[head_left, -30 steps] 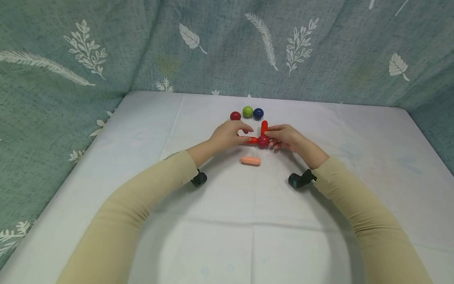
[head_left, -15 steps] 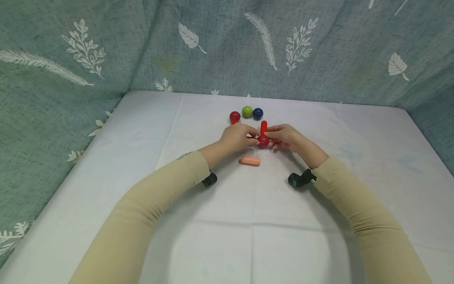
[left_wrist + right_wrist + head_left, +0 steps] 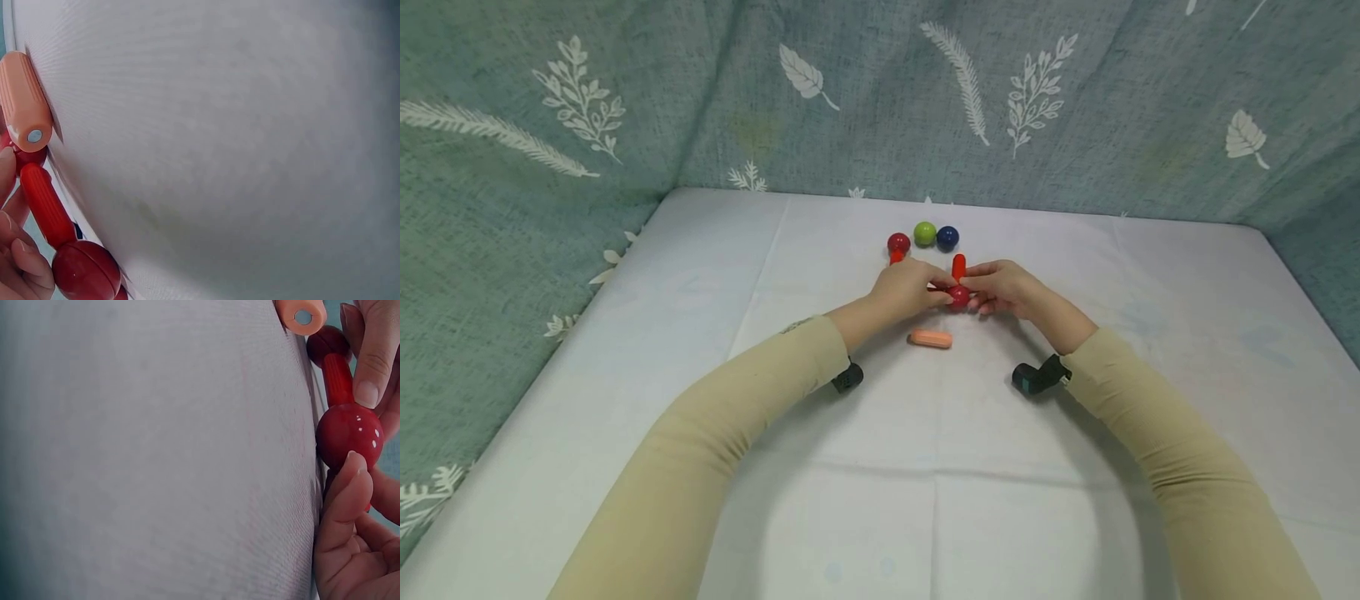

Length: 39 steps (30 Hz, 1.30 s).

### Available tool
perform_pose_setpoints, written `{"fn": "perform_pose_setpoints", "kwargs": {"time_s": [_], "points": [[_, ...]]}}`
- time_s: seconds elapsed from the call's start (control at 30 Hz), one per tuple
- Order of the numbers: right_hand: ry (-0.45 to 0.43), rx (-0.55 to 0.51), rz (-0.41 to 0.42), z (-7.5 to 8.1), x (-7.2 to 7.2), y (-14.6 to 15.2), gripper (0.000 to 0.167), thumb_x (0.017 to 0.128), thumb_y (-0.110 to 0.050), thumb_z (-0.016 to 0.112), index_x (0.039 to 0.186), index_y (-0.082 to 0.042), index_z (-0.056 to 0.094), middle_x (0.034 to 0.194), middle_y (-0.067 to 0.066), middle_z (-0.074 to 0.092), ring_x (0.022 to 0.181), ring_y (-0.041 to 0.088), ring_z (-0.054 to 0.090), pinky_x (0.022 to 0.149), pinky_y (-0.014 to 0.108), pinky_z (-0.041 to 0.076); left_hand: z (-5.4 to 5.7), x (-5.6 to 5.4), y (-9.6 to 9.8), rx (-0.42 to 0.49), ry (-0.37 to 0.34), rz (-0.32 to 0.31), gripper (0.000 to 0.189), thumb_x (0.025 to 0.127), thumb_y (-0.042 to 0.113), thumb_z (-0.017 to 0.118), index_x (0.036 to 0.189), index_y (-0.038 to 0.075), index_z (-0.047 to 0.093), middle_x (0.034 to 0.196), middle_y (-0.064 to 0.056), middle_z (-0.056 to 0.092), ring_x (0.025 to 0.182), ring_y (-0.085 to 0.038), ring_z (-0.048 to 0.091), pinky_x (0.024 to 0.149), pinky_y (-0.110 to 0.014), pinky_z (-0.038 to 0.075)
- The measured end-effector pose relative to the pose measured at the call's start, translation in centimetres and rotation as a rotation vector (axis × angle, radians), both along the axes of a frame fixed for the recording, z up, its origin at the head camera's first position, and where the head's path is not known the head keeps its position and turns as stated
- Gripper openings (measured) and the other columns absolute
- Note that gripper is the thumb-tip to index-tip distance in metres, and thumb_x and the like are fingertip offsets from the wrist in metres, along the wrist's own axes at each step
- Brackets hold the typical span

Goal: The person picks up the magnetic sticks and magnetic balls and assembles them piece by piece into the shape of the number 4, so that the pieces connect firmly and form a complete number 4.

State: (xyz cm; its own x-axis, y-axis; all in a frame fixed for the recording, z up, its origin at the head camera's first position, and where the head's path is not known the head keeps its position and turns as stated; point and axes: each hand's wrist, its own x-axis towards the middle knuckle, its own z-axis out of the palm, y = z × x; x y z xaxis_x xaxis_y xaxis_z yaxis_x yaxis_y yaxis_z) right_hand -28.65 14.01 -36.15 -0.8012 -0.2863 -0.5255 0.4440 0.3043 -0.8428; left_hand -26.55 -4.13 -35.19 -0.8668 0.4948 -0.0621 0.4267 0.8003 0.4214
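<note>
Red ball (image 3: 350, 434), low at the bench (image 3: 880, 517), gripped by the fingers of the right hand (image 3: 1011, 290); the left hand (image 3: 906, 287) has shifted rightward, its fingers now pinching the adjoining red rod (image 3: 337, 378) beside the ball, so both hands apparently steady one joint.

A green ball (image 3: 924, 233) and a blue ball (image 3: 948, 238) sit side by side near the far edge of the white worktop (image 3: 1000, 492); a peach stick (image 3: 931, 338) lies farther from it. Leaf-printed fabric (image 3: 880, 100) rises behind that edge.

Head view from above, wrist views near hands (image 3: 904, 288)
</note>
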Motion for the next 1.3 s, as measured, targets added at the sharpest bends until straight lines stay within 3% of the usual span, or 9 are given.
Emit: {"fn": "perform_pose_setpoints", "kwargs": {"time_s": [0.3, 0.53, 0.77, 0.97, 1.3], "points": [[0.006, 0.057, -0.001, 0.3, -0.1, 0.0, 0.048, 0.094, -0.018, 0.052, 0.136, -0.001, 0.038, 0.068, -0.001, 0.059, 0.056, 0.008, 0.055, 0.053, 0.019, 0.047, -0.1, -0.1, 0.0, 0.003, 0.003, -0.004, 0.032, 0.086, 0.029, 0.064, 0.116, 0.020, 0.065, 0.112, 0.003, 0.065, 0.093, -0.009, 0.057, 0.077, -0.025, 0.047], [0.031, 0.115, -0.006, 0.6, -0.7, 0.8, 0.047, 0.092, -0.020, 0.055, 0.135, -0.007, 0.042, 0.089, 0.001, 0.062, 0.061, 0.008, 0.056, 0.056, 0.019, 0.047, -0.1, -0.1, -0.1, 0.000, -0.011, 0.006, 0.031, 0.086, 0.029, 0.063, 0.117, 0.021, 0.065, 0.112, 0.003, 0.065, 0.095, -0.009, 0.057, 0.077, -0.025, 0.047], [0.120, 0.119, -0.042, 0.7, -2.4, 1.2, 0.050, 0.092, -0.023, 0.056, 0.137, -0.008, 0.041, 0.115, 0.011, 0.057, 0.066, 0.009, 0.056, 0.061, 0.019, 0.049, 0.1, 0.0, 0.0, 0.004, -0.029, 0.018, 0.032, 0.086, 0.028, 0.064, 0.117, 0.021, 0.064, 0.114, 0.004, 0.064, 0.094, -0.009, 0.055, 0.078, -0.025, 0.046], [0.196, 0.181, -0.031, 0.5, -4.1, 0.4, 0.052, 0.091, -0.024, 0.056, 0.139, -0.012, 0.039, 0.124, 0.012, 0.051, 0.079, 0.011, 0.055, 0.069, 0.019, 0.047, 0.1, 0.0, 0.0, 0.000, -0.040, 0.013, 0.031, 0.087, 0.029, 0.063, 0.117, 0.022, 0.064, 0.114, 0.005, 0.064, 0.095, -0.008, 0.055, 0.080, -0.025, 0.045], [0.342, 0.251, 0.089, -0.2, -6.0, -1.0, 0.057, 0.090, -0.022, 0.058, 0.142, -0.018, 0.034, 0.140, 0.010, 0.040, 0.082, 0.013, 0.050, 0.066, 0.020, 0.046, 0.0, 0.0, -0.1, -0.010, -0.027, 0.016, 0.031, 0.087, 0.030, 0.063, 0.116, 0.023, 0.065, 0.109, 0.007, 0.066, 0.088, -0.009, 0.055, 0.075, -0.025, 0.045]]}}
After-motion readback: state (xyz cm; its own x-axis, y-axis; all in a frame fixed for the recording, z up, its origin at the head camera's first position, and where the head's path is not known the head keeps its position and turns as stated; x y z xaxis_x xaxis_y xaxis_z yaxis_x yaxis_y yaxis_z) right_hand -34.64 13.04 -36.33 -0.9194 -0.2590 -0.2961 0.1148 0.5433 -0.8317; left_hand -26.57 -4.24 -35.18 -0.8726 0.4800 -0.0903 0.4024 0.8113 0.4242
